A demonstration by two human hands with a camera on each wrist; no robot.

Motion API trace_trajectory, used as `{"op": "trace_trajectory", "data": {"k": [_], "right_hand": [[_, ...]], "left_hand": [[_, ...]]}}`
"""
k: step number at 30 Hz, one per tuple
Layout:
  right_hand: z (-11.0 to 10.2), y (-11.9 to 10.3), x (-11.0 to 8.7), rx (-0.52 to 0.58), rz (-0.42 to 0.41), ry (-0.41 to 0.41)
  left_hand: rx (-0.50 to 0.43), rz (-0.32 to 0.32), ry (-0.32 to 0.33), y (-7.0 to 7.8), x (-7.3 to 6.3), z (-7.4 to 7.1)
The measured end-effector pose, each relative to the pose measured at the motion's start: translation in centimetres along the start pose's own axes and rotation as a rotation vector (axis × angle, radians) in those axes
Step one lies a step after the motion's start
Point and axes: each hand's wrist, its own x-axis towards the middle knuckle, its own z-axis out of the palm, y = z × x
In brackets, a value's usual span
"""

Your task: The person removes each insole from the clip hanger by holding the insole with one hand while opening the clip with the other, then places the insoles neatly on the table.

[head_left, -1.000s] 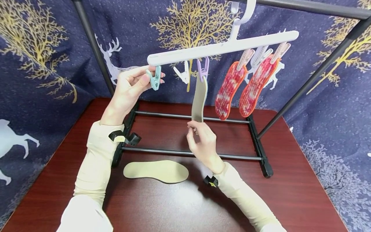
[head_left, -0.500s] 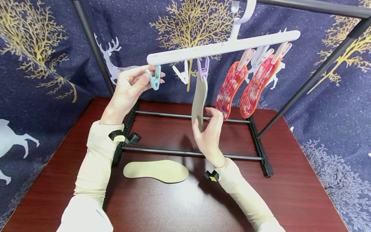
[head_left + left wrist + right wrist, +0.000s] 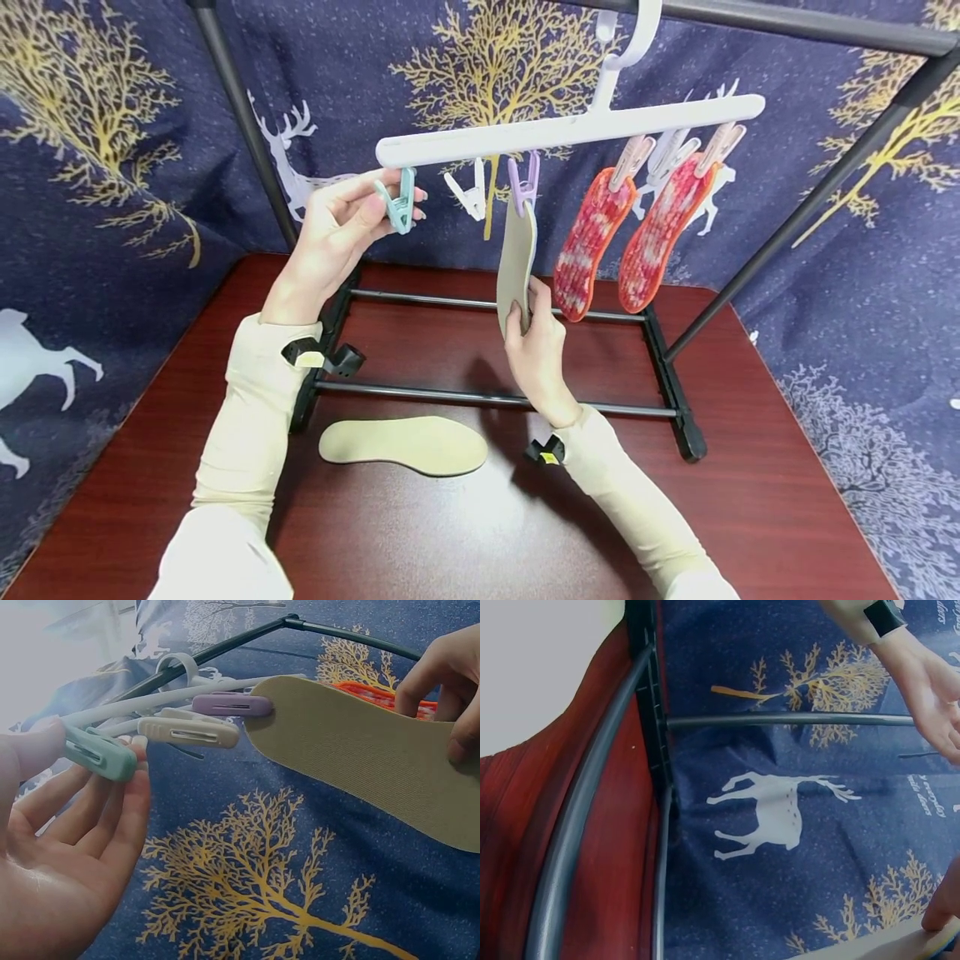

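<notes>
Under the left end of a white clip hanger (image 3: pixel 495 143), my left hand (image 3: pixel 330 229) pinches a teal clip (image 3: pixel 101 754) between thumb and fingers. A beige insole (image 3: pixel 514 262) hangs by one end from a purple clip (image 3: pixel 525 185). My right hand (image 3: pixel 537 354) grips the insole's lower part, thumb on its near face and fingers behind. Between the teal and purple clips dangles a whitish clip (image 3: pixel 471 193) with nothing in it. In the right wrist view only a finger of the right hand (image 3: pixel 946 904) shows at the insole's edge.
Two red patterned insoles (image 3: pixel 587 246) hang from pink clips on the hanger's right side. A second beige insole (image 3: pixel 405 444) lies flat on the dark red table (image 3: pixel 420 542). The black rack (image 3: pixel 495 398) stands on the table, before a blue cloth with trees and deer.
My right hand has let go of the hanging insole's bottom tip, then taken hold slightly higher, around its edge. The hanger and red insoles have swayed a little. My left hand stays put.
</notes>
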Motion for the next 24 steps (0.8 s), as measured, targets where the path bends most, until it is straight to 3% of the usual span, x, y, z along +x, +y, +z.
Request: {"op": "trace_trajectory", "data": {"k": [7,17,24], "right_hand": [[-0.1,0.0,0.0,-0.019,-0.038,0.018],[-0.2,0.0,-0.1,-0.024,-0.038,0.014],[-0.4,-0.1,-0.3,-0.024,-0.06,0.004]], "left_hand": [[-0.026,0.002,0.001,0.1,0.0,0.1],[-0.088,-0.045,0.022,-0.8,0.2,-0.5],[-0.043,-0.108,0.057,-2.1,0.8,-0.6]]}}
